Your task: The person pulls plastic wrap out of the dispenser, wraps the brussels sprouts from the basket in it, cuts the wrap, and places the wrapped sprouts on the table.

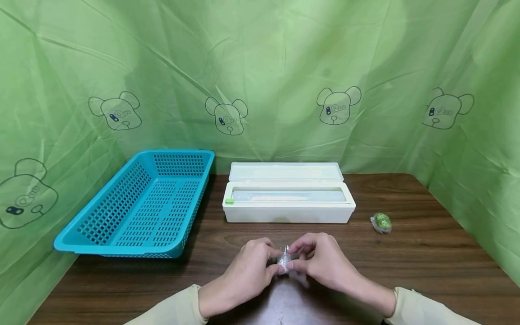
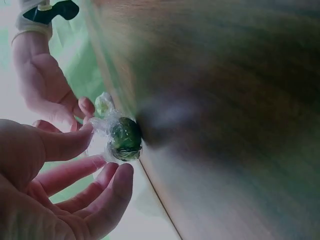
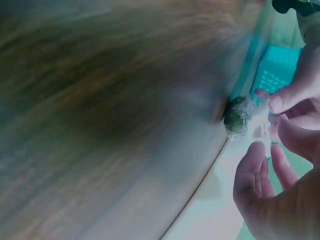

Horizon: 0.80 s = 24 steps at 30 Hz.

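Between the two hands, at the front middle of the table, is a small dark green ball (image 2: pixel 125 137) bundled in crinkled cling film (image 1: pixel 283 260). My left hand (image 1: pixel 248 266) comes in from the left, its thumb and fingers pinching the gathered film beside the ball. From the other side, my right hand (image 1: pixel 325 259) has its thumb and forefinger at the same film. In the right wrist view, the green ball (image 3: pixel 235 118) sits low by the tabletop, and loose film stands up between the fingertips of both hands.
Behind the hands stands a white cling film dispenser (image 1: pixel 289 214), lid raised, a film roll inside and a green slider at its left. A blue plastic basket (image 1: pixel 178 250) is at left. Another film-wrapped green ball (image 1: pixel 382 222) lies right. Green sheeting (image 1: pixel 276 54) encloses the back and sides.
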### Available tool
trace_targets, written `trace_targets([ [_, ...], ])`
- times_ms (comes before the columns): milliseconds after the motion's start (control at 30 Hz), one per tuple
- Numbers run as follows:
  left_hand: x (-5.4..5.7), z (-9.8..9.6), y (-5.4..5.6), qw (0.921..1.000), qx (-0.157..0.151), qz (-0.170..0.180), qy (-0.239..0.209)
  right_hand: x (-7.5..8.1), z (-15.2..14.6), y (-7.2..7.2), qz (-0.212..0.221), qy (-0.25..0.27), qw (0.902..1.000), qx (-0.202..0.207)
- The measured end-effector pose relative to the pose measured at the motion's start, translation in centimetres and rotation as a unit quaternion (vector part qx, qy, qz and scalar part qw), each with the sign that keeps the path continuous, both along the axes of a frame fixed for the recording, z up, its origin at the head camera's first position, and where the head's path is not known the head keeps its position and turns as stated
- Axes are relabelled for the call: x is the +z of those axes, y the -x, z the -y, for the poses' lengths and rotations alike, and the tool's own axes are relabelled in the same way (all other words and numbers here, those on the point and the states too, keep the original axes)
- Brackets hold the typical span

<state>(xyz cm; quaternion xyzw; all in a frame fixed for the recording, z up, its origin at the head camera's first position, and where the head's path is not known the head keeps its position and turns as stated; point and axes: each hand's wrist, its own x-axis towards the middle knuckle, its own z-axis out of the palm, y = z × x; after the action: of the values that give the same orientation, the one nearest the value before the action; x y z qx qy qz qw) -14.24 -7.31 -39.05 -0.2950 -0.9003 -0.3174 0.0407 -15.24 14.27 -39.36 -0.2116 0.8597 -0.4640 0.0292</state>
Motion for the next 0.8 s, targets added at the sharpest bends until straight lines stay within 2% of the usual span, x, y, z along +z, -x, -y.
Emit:
trace_targets([
  [100, 0.0, 0.1, 0.1, 1.0000, 0.000, -0.003, -0.001, -0.2, 0.3, -0.2, -0.044, -0.002, 0.9989, 0.019],
  [267, -0.1, 0.2, 0.2, 1.0000, 0.001, 0.000, -0.006, -0.6, 0.5, -0.1, -0.050, -0.005, 0.9983, 0.031],
  [467, -0.3, 0.4, 0.5, 0.9998, 0.000, 0.009, -0.015, -0.8, 0.6, 0.1, -0.035, -0.013, 0.9990, 0.023],
  [667, -0.7, 0.4, 0.6, 0.9996, 0.005, 0.016, -0.023, -1.0, 0.7, 0.3, 0.011, -0.012, 0.9998, 0.008],
  [800, -0.9, 0.5, 0.8, 0.9993, -0.002, 0.022, -0.031, -1.2, 0.9, 0.6, 0.017, -0.015, 0.9998, 0.003],
])
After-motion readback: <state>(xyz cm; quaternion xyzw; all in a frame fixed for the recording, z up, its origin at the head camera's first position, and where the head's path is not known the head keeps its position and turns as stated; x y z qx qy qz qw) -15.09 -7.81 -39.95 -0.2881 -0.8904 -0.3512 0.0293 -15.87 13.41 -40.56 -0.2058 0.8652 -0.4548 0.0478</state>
